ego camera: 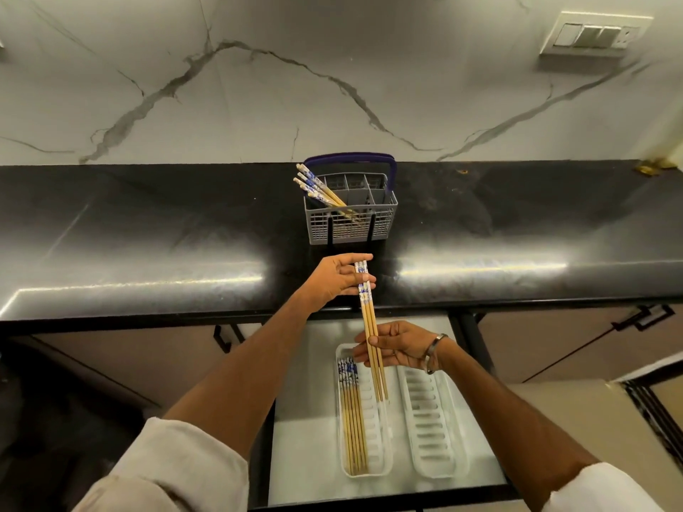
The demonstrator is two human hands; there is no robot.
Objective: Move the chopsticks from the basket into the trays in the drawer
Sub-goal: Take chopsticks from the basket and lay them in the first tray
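Note:
A grey basket point(351, 230) with a blue handle stands on the black counter; several blue-patterned chopsticks point(314, 186) lean out of its left side. Both hands hold a pair of chopsticks point(370, 319) over the open drawer: my left hand point(336, 280) grips the patterned top ends, and my right hand point(397, 349) pinches the wooden shafts lower down. Below, the left white tray point(377, 460) holds several chopsticks point(353, 419) along its left side. The right white tray point(430, 430) is empty.
The black counter point(148, 234) runs across in front of a marble wall. The open drawer point(303, 437) has a pale floor around the trays. Cabinet doors with dark handles point(643, 321) flank it. A switch plate point(595, 33) is on the wall.

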